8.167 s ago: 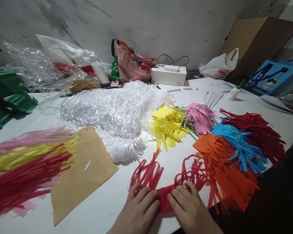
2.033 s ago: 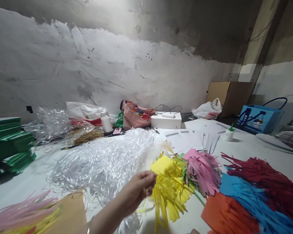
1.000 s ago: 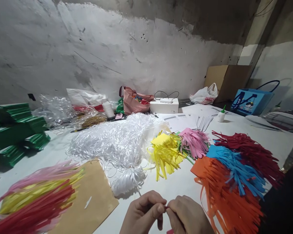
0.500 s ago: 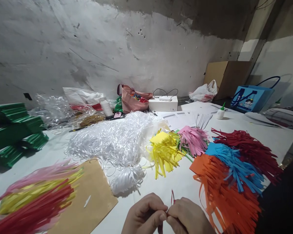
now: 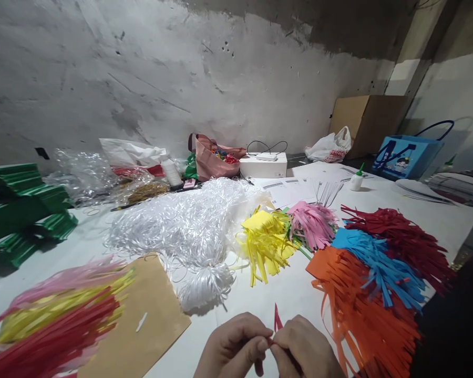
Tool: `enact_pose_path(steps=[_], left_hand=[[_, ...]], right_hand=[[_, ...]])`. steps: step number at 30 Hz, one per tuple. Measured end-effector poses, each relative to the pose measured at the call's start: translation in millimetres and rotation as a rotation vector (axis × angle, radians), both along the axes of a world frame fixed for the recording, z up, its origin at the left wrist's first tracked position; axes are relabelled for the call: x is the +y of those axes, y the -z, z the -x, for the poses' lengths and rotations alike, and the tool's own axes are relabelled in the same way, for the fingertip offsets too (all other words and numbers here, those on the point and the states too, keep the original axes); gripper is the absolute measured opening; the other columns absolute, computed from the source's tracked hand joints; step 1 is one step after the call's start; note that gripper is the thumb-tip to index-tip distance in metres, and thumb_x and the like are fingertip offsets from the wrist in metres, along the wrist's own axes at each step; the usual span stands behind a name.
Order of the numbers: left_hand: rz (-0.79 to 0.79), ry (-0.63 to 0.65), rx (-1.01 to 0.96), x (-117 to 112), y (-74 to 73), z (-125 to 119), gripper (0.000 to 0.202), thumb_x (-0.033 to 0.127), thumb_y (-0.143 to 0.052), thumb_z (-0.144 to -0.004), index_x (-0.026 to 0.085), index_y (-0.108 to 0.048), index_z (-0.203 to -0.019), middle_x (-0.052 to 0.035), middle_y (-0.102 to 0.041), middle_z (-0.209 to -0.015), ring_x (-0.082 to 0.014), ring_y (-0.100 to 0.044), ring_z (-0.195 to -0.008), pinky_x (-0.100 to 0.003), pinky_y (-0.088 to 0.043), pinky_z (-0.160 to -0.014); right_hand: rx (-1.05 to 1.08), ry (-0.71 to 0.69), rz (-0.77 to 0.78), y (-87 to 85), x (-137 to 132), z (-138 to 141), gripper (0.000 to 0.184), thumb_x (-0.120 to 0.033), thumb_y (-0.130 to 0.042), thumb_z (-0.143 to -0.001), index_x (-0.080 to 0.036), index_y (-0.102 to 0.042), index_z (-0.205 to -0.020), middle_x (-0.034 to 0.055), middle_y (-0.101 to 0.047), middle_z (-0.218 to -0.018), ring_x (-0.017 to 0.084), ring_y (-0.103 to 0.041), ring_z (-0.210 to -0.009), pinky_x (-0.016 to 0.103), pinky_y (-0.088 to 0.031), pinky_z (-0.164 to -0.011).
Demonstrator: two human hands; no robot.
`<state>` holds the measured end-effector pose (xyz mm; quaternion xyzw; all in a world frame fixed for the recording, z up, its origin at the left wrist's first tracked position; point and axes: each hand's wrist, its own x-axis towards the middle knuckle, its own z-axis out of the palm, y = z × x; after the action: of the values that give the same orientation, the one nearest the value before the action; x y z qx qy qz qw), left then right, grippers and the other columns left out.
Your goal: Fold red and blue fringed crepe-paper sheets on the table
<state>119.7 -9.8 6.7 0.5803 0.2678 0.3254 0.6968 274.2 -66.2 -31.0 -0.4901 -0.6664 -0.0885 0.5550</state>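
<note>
My left hand [image 5: 236, 344] and my right hand [image 5: 305, 347] meet at the bottom centre, both closed with fingertips pinched together. Between them they grip a narrow red paper strip [image 5: 277, 319], whose pointed, folded-looking end sticks up beside my right fingers. The rest of the strip is hidden by the fingers. Just right of my right hand spreads a bundle of orange fringed paper [image 5: 362, 310]. Left of my left hand lies a brown board [image 5: 153, 320] with a small white piece [image 5: 141, 322] on it.
Red strips [image 5: 71, 331] and yellow strips [image 5: 51, 312] lie at left. A heap of white ribbon [image 5: 173, 226] fills the middle. Beyond are yellow [image 5: 266, 247], pink [image 5: 313, 226], blue [image 5: 378, 262] and dark red [image 5: 398, 236] fringed bundles, and a glue bottle [image 5: 356, 181].
The upright end of the red strip has turned and now shows wider above my right fingers. Both hands keep their pinch and have barely moved.
</note>
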Motion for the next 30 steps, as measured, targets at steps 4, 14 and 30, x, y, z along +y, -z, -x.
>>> enact_pose_path(steps=[4, 14, 30], left_hand=[[-0.007, 0.042, 0.034, 2.7, -0.3, 4.2, 0.025, 0.044, -0.07, -0.088, 0.021, -0.079, -0.088, -0.0037, -0.066, -0.081, -0.0128, -0.061, -0.066, -0.023, -0.055, -0.059], [-1.032, -0.037, 0.226, 10.8, -17.3, 15.0, 0.024, 0.0, -0.057, -0.086, 0.02, -0.065, -0.094, -0.0045, -0.072, -0.075, -0.0128, -0.067, -0.065, -0.018, -0.054, -0.059], [-1.335, -0.143, 0.24, 2.9, -8.6, 7.6, 0.034, -0.009, -0.051, -0.078, 0.016, -0.06, -0.098, -0.0063, -0.069, -0.071, -0.0152, -0.061, -0.06, -0.023, -0.051, -0.052]], right_hand=[[-0.006, -0.065, 0.084, 5.4, -5.8, -4.4, 0.027, -0.026, -0.041, -0.105, -0.021, -0.051, -0.081, -0.0022, -0.055, -0.063, 0.013, -0.05, -0.058, 0.025, -0.036, -0.055], [-0.129, -0.112, 0.219, -0.6, -14.0, -10.7, 0.022, -0.023, -0.041, -0.105, -0.021, -0.051, -0.086, -0.0008, -0.056, -0.068, 0.015, -0.051, -0.064, 0.027, -0.04, -0.06], [-0.064, -0.19, 0.172, -7.2, -13.6, -5.1, 0.009, -0.016, -0.052, -0.099, -0.02, -0.06, -0.102, 0.0009, -0.067, -0.075, 0.015, -0.061, -0.065, 0.026, -0.048, -0.063]])
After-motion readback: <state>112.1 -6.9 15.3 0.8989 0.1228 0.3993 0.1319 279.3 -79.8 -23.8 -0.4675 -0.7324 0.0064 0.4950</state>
